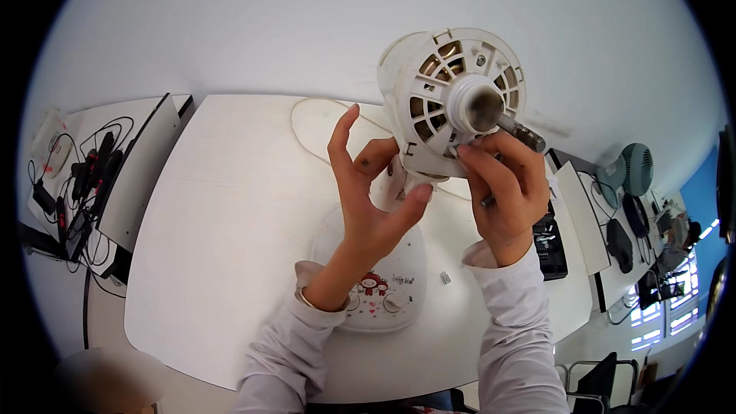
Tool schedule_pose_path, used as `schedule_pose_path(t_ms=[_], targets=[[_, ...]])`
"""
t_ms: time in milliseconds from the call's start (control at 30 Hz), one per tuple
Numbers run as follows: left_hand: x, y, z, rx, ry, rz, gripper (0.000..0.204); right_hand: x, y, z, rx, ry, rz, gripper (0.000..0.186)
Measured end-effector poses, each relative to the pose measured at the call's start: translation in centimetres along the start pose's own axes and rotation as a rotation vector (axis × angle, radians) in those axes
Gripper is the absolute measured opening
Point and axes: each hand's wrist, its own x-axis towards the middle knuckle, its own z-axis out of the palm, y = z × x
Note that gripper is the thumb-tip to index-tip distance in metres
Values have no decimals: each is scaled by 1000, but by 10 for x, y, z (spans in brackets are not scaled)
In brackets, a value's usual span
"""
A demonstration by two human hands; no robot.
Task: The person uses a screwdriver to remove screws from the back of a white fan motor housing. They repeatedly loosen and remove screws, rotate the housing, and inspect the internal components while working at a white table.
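A white electric fan (429, 107) without its grille and blades stands before me, its round slotted motor housing tilted toward my right. Copper windings show through the slots, and a metal shaft (525, 135) sticks out of the hub. My left hand (372, 199) grips the fan's neck below the housing, thumb in front, one finger raised. At the housing's lower front, my right hand (506, 192) is closed, its fingertips pinched at a small pale part. A dark tip (488, 201) shows between its fingers; what it belongs to is hidden. The fan's cartoon-printed base (391, 314) rests on the table beneath my left forearm.
A small grey metal piece (445, 278) lies on the white table (207, 238). The fan's pale cord (294, 126) loops behind it. A black case (550, 249) sits past my right hand. Side tables hold cables and tools (96, 169) at left, and another fan (636, 169) at right.
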Motion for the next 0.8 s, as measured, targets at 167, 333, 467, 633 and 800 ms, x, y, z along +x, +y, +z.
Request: schedule_pose_path(t_ms=[167, 333, 467, 633, 800], targets=[[3, 16, 12, 26, 108, -120, 73, 3, -2, 0, -49, 26, -40, 32], [10, 21, 13, 63, 92, -64, 58, 4, -6, 2, -32, 67, 19, 31], [7, 9, 10, 172, 98, 38, 47, 7, -12, -1, -44, 37, 103, 31], [7, 10, 8, 208, 85, 67, 39, 14, -3, -4, -44, 10, 12, 30], [6, 11, 7, 205, 60, 57, 30, 23, -1, -11, -40, -82, -10, 29]])
